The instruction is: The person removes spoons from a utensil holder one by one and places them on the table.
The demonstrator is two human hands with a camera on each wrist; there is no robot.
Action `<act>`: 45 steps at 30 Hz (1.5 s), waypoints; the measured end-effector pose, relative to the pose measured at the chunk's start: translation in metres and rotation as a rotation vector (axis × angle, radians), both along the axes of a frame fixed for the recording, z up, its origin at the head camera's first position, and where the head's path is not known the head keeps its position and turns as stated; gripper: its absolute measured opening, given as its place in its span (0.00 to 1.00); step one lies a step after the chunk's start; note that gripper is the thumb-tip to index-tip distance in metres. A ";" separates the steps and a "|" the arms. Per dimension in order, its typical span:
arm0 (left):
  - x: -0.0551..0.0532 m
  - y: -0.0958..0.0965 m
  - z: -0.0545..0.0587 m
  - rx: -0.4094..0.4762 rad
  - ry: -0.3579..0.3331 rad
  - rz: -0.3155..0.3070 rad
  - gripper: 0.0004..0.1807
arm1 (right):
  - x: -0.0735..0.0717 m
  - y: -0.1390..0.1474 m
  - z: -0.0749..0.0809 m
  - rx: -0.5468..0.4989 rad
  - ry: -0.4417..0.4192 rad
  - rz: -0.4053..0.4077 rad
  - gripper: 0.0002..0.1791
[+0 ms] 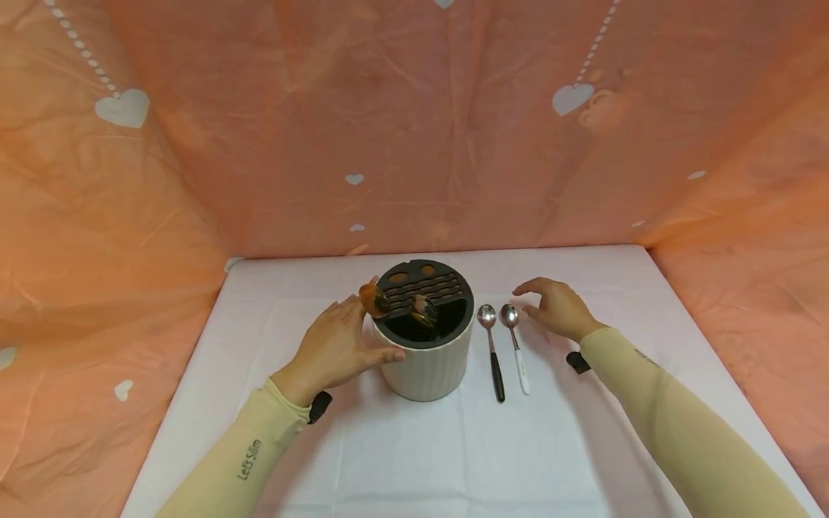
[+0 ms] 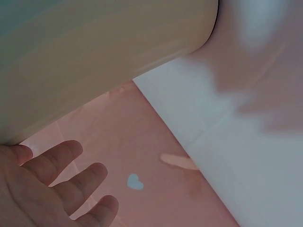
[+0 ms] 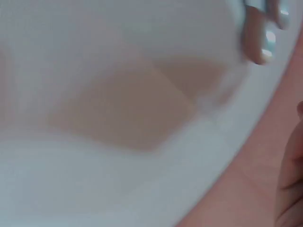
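White-handled spoon (image 1: 519, 360) is lying beside my right hand (image 1: 557, 307), fingers parted; my spread left hand (image 1: 335, 349) is apparently touching the holder (image 1: 429, 373).

Soft shadows (image 3: 132, 109) w/ dim wrist pics, R v. blurry

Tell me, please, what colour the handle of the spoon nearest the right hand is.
The handle is white; the head view shows it best.

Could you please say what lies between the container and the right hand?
The head view shows a black-handled spoon nearer the container and a white-handled spoon nearer the right hand.
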State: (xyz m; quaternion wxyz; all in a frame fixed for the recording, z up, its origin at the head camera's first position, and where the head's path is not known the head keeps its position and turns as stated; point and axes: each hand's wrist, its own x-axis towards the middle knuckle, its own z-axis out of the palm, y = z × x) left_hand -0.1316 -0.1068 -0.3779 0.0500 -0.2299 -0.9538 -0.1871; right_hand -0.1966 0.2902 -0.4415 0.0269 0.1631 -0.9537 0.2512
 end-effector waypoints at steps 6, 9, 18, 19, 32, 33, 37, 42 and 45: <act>-0.001 -0.001 0.001 0.010 0.014 -0.009 0.63 | 0.006 -0.005 0.040 -0.026 0.098 0.067 0.18; -0.001 -0.001 0.001 0.012 0.014 -0.010 0.63 | 0.009 -0.012 0.059 -0.042 0.171 0.110 0.18; 0.000 -0.001 0.000 0.011 -0.003 -0.010 0.63 | 0.028 -0.049 0.109 -0.139 0.290 0.316 0.19; 0.000 -0.001 0.000 0.008 -0.004 -0.009 0.63 | 0.030 -0.054 0.113 -0.152 0.296 0.342 0.19; -0.001 -0.002 -0.001 0.004 -0.009 -0.012 0.63 | 0.054 -0.125 0.154 -0.241 0.239 0.649 0.18; -0.001 -0.002 -0.001 0.003 -0.006 -0.014 0.63 | 0.054 -0.129 0.155 -0.229 0.245 0.666 0.18; -0.002 -0.003 -0.001 -0.001 0.007 -0.026 0.62 | 0.056 -0.136 0.157 -0.195 0.236 0.711 0.19; -0.001 -0.003 0.000 -0.002 0.010 -0.033 0.62 | 0.054 -0.136 0.154 -0.150 0.223 0.701 0.21; -0.001 -0.003 0.000 -0.001 0.004 -0.030 0.62 | 0.054 -0.135 0.153 -0.116 0.237 0.692 0.21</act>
